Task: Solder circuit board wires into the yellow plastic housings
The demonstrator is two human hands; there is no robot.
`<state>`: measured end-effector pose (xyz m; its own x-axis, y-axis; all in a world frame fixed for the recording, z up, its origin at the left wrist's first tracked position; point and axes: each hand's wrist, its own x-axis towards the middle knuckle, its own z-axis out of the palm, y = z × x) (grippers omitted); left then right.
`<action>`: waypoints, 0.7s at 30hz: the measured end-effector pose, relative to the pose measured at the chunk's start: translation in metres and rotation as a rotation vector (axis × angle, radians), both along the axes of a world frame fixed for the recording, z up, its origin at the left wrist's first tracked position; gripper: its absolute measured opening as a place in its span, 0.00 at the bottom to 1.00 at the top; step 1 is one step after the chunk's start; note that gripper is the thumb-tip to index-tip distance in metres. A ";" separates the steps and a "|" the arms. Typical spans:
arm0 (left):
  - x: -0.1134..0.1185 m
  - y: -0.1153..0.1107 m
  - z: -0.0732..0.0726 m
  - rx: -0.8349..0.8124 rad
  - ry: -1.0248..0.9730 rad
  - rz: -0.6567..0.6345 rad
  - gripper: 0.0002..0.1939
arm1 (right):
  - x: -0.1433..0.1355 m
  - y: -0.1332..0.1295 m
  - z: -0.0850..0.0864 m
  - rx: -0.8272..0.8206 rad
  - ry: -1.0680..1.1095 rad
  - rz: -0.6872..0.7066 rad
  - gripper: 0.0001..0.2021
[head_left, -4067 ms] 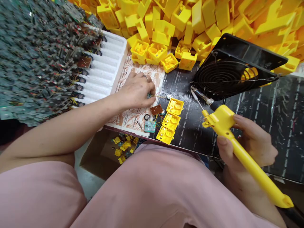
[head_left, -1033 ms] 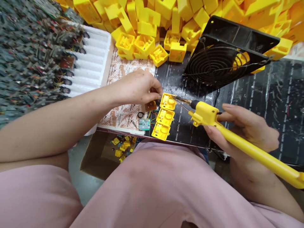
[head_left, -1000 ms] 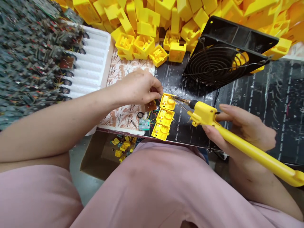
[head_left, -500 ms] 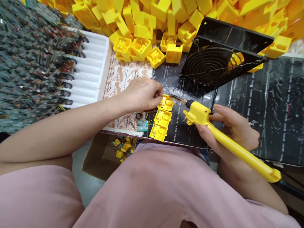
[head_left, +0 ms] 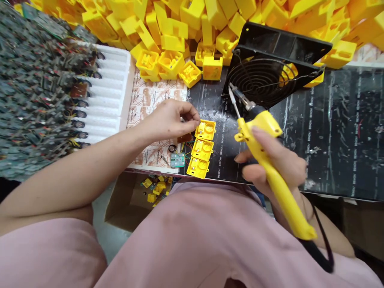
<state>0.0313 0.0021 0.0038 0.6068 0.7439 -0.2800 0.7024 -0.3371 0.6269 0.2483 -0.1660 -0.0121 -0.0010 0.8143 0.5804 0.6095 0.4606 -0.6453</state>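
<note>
My right hand (head_left: 283, 162) grips a yellow soldering iron (head_left: 277, 184) by its handle, the metal tip pointing up and left in front of the fan. Beside that tip runs a thin metal feed tube. My left hand (head_left: 171, 120) has thumb and forefinger pinched at the left edge of the top yellow casing (head_left: 206, 129); what lies between them is too small to make out. Two more open casings, a middle one (head_left: 203, 149) and a lower one (head_left: 198, 167), line up below it. Thin wires link them to a green circuit board (head_left: 178, 160) near a black ring (head_left: 172, 148).
A black fan (head_left: 270, 76) with a wire guard stands behind the soldering iron. Yellow housings (head_left: 174, 40) pile up along the back. At left, a white foam tray (head_left: 115, 88) bears many wired boards (head_left: 39, 96). Below the bench edge sits a cardboard box (head_left: 123, 204) with yellow parts.
My right hand has turned the soldering iron more upright and drawn its tip up and away from the top casing. My left hand stays pinched at that casing's edge.
</note>
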 end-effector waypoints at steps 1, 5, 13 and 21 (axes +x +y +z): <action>-0.002 -0.002 -0.002 -0.022 -0.031 0.013 0.10 | -0.005 0.005 0.002 -0.022 -0.075 0.026 0.21; -0.006 -0.010 -0.005 -0.009 -0.146 0.005 0.10 | -0.022 0.027 -0.002 -0.052 -0.260 0.030 0.06; -0.012 -0.017 -0.012 0.204 -0.169 -0.127 0.12 | -0.040 0.051 -0.025 -0.098 -0.188 0.031 0.10; -0.015 -0.020 -0.015 0.169 -0.234 -0.085 0.12 | -0.043 0.052 -0.026 -0.100 -0.081 0.035 0.09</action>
